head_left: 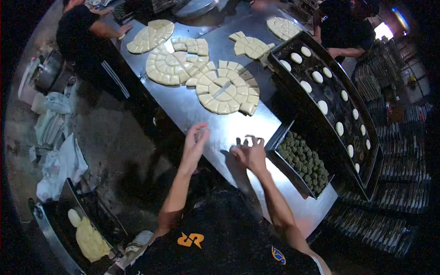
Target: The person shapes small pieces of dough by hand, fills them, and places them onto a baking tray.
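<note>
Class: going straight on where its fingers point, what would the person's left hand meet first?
The left hand would likely meet the nearest round of cut dough, across bare table; depth unclear.

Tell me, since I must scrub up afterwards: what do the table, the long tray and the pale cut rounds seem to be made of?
Table: likely stainless steel, brushed, with bluish glare. Long tray: dark metal, dull, perhaps blackened. Pale cut rounds: apparently soft dough, matte, scored into wedges.
</note>
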Demonstrator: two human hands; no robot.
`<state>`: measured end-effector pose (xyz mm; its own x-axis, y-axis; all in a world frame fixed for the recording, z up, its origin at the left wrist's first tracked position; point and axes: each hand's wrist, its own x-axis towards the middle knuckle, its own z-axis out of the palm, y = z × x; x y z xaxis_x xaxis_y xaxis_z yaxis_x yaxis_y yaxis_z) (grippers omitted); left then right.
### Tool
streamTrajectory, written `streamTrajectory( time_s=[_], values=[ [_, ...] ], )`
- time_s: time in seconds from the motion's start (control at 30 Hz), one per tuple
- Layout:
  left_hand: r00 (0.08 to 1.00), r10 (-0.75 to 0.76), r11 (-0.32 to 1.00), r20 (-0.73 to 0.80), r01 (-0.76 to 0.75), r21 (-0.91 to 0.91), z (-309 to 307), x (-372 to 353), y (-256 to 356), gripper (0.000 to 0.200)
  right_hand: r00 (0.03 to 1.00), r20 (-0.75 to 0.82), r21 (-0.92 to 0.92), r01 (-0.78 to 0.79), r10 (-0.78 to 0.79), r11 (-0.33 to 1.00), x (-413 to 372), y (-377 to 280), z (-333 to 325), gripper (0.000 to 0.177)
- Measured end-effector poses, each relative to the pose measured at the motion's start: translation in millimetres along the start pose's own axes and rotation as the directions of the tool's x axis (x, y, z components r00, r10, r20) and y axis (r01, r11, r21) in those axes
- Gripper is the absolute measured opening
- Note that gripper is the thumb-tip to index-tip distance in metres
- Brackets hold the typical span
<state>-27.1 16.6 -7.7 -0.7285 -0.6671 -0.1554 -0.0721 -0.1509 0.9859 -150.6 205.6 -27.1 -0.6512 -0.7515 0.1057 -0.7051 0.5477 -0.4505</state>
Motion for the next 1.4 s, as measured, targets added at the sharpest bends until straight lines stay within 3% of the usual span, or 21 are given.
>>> streamTrajectory(
  time_s=[0.07,0.2,0.23,0.27,0.33,0.43,0.53,0.6,0.73,0.8,0.83,0.93,1.0,1.03,1.07,1.13,1.17,1.2,1.23,1.3,1.4],
  values=[
    [0.995,0.02,0.999,-0.098,-0.023,-0.03,-16.7,-1.8,-3.0,0.032,0.949,-0.289,-0.074,0.109,-0.126,0.991,34.1,-14.7,-38.6,0.033],
    [0.981,-0.01,0.991,-0.195,-0.016,-0.132,-38.5,-15.2,-1.7,0.025,0.867,-0.485,0.061,-0.092,0.11,0.994,65.7,-33.7,-40.2,0.036],
    [0.974,-0.02,0.989,-0.225,-0.013,-0.146,-40.6,-19.0,-1.0,0.025,0.95,-0.215,0.076,-0.212,0.224,0.974,63.2,-21.2,5.2,0.035],
    [0.967,-0.028,0.987,-0.254,-0.014,-0.159,-40.8,-18.8,0.2,0.025,0.943,0.069,0.055,-0.329,0.325,0.943,61.6,-15.2,37.6,0.034],
    [0.966,-0.013,0.99,-0.256,-0.023,-0.139,-32.9,-7.9,4.8,0.025,0.982,-0.178,-0.079,-0.079,0.064,0.994,57.1,-24.1,57.1,0.03],
    [0.99,0.119,0.992,-0.075,-0.115,0.055,-3.7,19.2,11.4,0.024,0.99,-0.121,-0.059,-0.087,0.079,0.994,58.7,-22.3,57.5,0.031],
    [0.959,0.236,0.965,0.156,-0.251,0.08,40.9,65.7,7.0,0.024,0.99,-0.126,-0.057,0.054,-0.061,0.997,52.1,-10.6,54.7,0.031],
    [0.837,0.385,0.804,0.389,-0.511,0.304,69.2,90.8,10.4,0.024,0.995,0.101,-0.093,-0.003,0.012,0.996,35.0,-4.1,41.6,0.032],
    [0.649,0.531,0.562,0.545,-0.751,0.348,110.2,136.4,-18.4,0.029,0.917,0.398,-0.027,0.06,-0.044,0.998,-1.4,18.5,-1.5,0.038],
    [0.7,0.421,0.575,0.577,-0.698,0.427,120.2,148.0,-36.3,0.032,0.896,0.441,0.229,-0.064,-0.045,0.971,-3.4,34.3,-23.9,0.036],
    [0.695,0.407,0.492,0.593,-0.714,0.499,122.5,150.7,-43.2,0.032,0.9,0.43,0.3,-0.07,-0.07,0.951,-2.1,41.2,-43.7,0.035],
    [0.731,0.378,0.401,0.568,-0.682,0.612,121.5,132.6,-45.3,0.031,0.938,0.266,0.399,-0.316,0.221,0.861,2.8,41.6,-146.0,0.036],
    [0.757,0.389,0.52,0.525,-0.651,0.553,115.8,114.5,-42.9,0.029,0.95,-0.066,0.51,-0.231,0.306,0.829,13.4,67.8,-191.3,0.037],
    [0.743,0.395,0.51,0.541,-0.667,0.544,113.0,110.5,-46.3,0.029,0.908,-0.27,0.493,-0.157,0.322,0.856,23.0,104.5,-197.7,0.037],
    [0.788,0.369,0.618,0.493,-0.604,0.503,109.5,106.8,-50.2,0.029,0.828,-0.459,0.46,-0.09,0.323,0.884,35.3,141.9,-202.5,0.036],
    [0.826,0.338,0.713,0.451,-0.537,0.45,104.2,101.1,-56.2,0.03,0.738,-0.526,0.333,-0.278,0.423,0.901,64.2,174.2,-241.9,0.034],
    [0.884,0.202,0.921,0.421,-0.318,0.225,102.9,96.2,-58.5,0.029,0.692,-0.56,0.3,-0.343,0.455,0.89,78.7,188.9,-252.7,0.031],
    [0.902,0.047,0.999,0.428,-0.042,-0.023,101.2,91.7,-59.2,0.029,0.645,-0.591,0.268,-0.409,0.484,0.872,91.9,205.4,-256.9,0.029],
    [0.914,0.017,1.0,0.406,-0.006,-0.03,99.1,88.2,-56.7,0.035,0.646,-0.589,0.271,-0.409,0.486,0.872,105.6,231.2,-254.4,0.029],
    [0.917,-0.079,0.993,0.392,0.106,-0.048,95.1,76.7,-35.4,0.036,0.705,-0.673,-0.091,-0.382,0.226,0.92,120.9,277.5,-238.9,0.029],
    [0.914,-0.174,0.967,0.366,0.228,-0.11,87.0,60.0,-1.8,0.039,0.738,-0.566,-0.038,-0.468,0.367,0.883,120.7,254.6,-227.5,0.026]
  ],
)
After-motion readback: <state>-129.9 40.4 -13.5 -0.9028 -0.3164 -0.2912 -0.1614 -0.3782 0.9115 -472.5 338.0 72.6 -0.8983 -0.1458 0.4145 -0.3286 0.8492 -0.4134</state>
